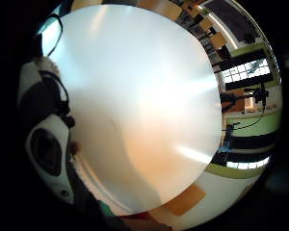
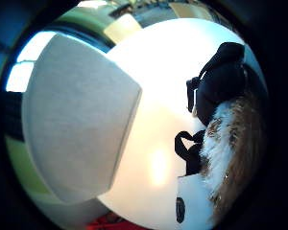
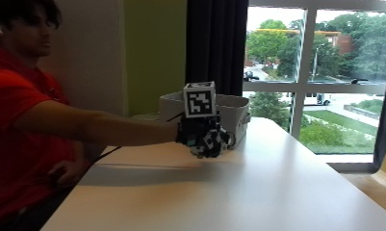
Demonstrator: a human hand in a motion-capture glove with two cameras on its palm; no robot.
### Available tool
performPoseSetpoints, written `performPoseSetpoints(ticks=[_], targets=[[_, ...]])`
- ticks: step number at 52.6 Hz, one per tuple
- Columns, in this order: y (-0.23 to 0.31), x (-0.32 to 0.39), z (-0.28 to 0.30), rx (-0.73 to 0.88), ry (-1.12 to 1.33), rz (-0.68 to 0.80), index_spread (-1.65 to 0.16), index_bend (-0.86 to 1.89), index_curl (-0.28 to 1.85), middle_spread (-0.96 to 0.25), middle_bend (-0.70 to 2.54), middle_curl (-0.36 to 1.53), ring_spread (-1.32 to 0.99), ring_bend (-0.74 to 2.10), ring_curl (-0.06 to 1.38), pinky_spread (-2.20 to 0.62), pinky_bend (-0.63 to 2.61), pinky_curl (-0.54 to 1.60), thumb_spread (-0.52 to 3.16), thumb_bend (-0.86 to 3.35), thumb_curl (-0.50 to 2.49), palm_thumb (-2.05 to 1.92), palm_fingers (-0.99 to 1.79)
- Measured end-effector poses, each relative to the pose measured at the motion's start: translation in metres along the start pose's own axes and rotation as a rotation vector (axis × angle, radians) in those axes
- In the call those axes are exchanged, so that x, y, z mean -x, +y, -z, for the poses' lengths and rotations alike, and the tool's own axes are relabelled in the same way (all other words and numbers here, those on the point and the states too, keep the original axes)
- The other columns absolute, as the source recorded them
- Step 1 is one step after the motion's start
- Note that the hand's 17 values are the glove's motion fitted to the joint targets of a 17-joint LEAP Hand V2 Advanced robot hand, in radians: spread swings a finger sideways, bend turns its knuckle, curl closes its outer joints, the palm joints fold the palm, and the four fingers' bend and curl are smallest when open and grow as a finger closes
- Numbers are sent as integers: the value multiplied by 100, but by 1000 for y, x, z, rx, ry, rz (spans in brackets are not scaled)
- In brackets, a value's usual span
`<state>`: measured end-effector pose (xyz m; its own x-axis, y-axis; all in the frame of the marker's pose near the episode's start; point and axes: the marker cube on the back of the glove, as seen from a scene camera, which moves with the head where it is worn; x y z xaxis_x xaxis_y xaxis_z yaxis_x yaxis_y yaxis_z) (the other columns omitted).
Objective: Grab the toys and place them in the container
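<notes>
From outside I see my gloved right hand low over the white desk, just in front of the grey container. On the thumb side a brown-and-white plush toy sits against my palm beside the container; I cannot tell whether my fingers clamp it; the little-finger side shows bare desk.
</notes>
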<state>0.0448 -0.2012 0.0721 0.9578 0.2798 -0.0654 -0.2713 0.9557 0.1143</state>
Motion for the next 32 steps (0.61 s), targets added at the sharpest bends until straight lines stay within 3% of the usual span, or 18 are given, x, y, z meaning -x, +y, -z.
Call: performPoseSetpoints(ticks=[14,22,32], targets=[[-8,16,82,-76,130,5,-47,51,88,-48,53,51,-50,92,50,-49,93,39,39,10,107,63,112],[-17,66,136,-103,-3,-15,-47,51,91,-48,52,55,-50,92,50,-49,94,40,35,10,113,62,111],[-16,103,171,-107,72,117,-47,51,93,-49,49,59,-50,92,51,-49,93,40,32,9,119,61,111]])
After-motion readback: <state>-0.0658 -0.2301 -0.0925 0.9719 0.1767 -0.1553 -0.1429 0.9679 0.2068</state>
